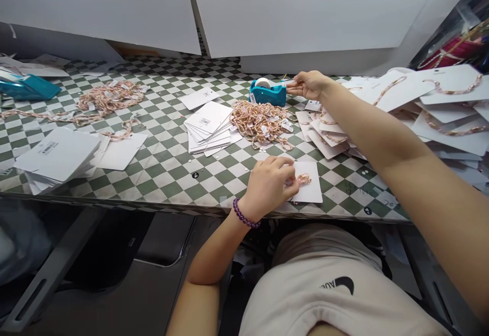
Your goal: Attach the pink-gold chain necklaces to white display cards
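Note:
My left hand rests at the table's front edge with its fingers curled onto a pink-and-gold beaded strand. The strand lies on a white card, partly hidden under those fingers. Farther back, my right hand pinches the end of a strip of clear tape at the teal tape dispenser. A white tape roll sits in this dispenser. Just in front of it is a heap of pink-and-gold beaded strands with small white tags.
A stack of white cards stands left of the heap. Cards with strands on them pile up at the right. At the left are another card stack, a second strand heap and another teal dispenser. White panels border the table's back.

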{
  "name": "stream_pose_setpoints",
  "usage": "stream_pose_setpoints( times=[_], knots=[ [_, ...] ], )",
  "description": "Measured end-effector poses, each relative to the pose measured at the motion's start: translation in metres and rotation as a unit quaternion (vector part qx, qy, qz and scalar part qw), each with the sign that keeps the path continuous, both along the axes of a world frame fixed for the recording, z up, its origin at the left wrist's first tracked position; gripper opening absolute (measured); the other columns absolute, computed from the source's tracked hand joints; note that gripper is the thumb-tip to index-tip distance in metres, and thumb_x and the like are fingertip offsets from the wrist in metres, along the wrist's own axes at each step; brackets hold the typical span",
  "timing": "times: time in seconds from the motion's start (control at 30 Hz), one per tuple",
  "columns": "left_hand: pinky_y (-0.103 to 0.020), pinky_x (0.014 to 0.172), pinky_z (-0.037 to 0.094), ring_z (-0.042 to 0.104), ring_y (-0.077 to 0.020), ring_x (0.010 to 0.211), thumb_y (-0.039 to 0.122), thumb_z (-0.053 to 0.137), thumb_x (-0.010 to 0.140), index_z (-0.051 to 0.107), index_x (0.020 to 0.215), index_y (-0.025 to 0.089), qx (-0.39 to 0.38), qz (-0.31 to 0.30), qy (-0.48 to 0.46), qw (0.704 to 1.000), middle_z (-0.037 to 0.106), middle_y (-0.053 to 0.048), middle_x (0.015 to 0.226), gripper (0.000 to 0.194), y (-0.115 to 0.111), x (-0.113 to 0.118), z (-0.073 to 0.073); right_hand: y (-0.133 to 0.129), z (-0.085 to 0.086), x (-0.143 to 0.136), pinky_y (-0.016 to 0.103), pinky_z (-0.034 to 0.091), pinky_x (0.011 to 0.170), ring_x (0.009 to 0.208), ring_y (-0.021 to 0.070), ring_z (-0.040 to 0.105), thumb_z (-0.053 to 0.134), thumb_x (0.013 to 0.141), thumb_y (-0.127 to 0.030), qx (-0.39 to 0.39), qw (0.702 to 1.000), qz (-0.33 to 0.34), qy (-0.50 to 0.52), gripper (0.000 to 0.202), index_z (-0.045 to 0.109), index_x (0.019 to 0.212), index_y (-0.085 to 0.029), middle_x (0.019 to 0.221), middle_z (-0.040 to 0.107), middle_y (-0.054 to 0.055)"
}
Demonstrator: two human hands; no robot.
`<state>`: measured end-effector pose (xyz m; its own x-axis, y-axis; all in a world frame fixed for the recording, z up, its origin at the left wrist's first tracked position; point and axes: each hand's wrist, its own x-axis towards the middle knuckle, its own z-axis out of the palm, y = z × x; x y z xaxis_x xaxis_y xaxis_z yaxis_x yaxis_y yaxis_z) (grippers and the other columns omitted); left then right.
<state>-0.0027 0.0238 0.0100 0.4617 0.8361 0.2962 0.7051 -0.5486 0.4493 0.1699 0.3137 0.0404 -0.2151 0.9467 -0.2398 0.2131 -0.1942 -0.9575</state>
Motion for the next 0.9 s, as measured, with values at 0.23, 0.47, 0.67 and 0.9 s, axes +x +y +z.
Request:
stream_pose_setpoints(
  times=[0.23, 0.47, 0.67, 0.9],
  knots=[
    [-0.038, 0.09, 0.05, 0.063, -0.0213, 0.101, 0.038, 0.063, 0.09, 0.065, 0.071, 0.019, 0.01, -0.001, -0.008, 1.0, 0.071, -0.001, 0.114, 0.026, 0.0, 0.0, -0.002, -0.007, -0.003, 0.004, 0.022, 0.05, 0.084, 0.066, -0.0029, 0.062, 0.029, 0.092, -0.008, 0.005, 0.999, -0.03, 0.024, 0.022, 0.044, 0.076, -0.013, 0.058, 0.06, -0.006],
    [-0.039, 0.089, 0.051, 0.063, -0.0212, 0.1, 0.036, 0.063, 0.089, 0.065, 0.071, 0.02, 0.011, -0.002, -0.003, 1.0, 0.071, -0.001, 0.114, 0.024, 0.0, 0.0, -0.002, -0.01, -0.008, 0.004, 0.028, 0.056, 0.08, 0.077, 0.009, 0.067, 0.044, 0.091, -0.007, -0.037, 0.998, -0.052, -0.003, 0.015, 0.049, 0.079, -0.013, 0.071, 0.065, 0.005],
    [-0.038, 0.09, 0.05, 0.063, -0.0213, 0.102, 0.037, 0.063, 0.089, 0.065, 0.071, 0.02, 0.007, 0.002, -0.007, 1.0, 0.071, 0.0, 0.115, 0.025, 0.0, 0.001, -0.003, -0.013, -0.011, -0.006, 0.027, 0.058, 0.077, 0.079, 0.0145, 0.068, 0.063, 0.077, 0.001, -0.029, 0.993, -0.074, -0.089, 0.022, 0.051, 0.073, -0.017, 0.073, 0.062, 0.004],
    [-0.038, 0.091, 0.05, 0.063, -0.0212, 0.103, 0.038, 0.063, 0.089, 0.064, 0.07, 0.019, 0.011, 0.005, -0.004, 1.0, 0.071, -0.001, 0.115, 0.027, 0.0, 0.001, -0.003, -0.05, 0.009, -0.017, 0.038, 0.053, 0.084, 0.085, 0.0215, 0.062, 0.069, 0.071, 0.0, 0.031, 0.96, -0.079, -0.268, 0.029, 0.049, 0.06, -0.018, 0.061, 0.05, 0.002]
  ],
)
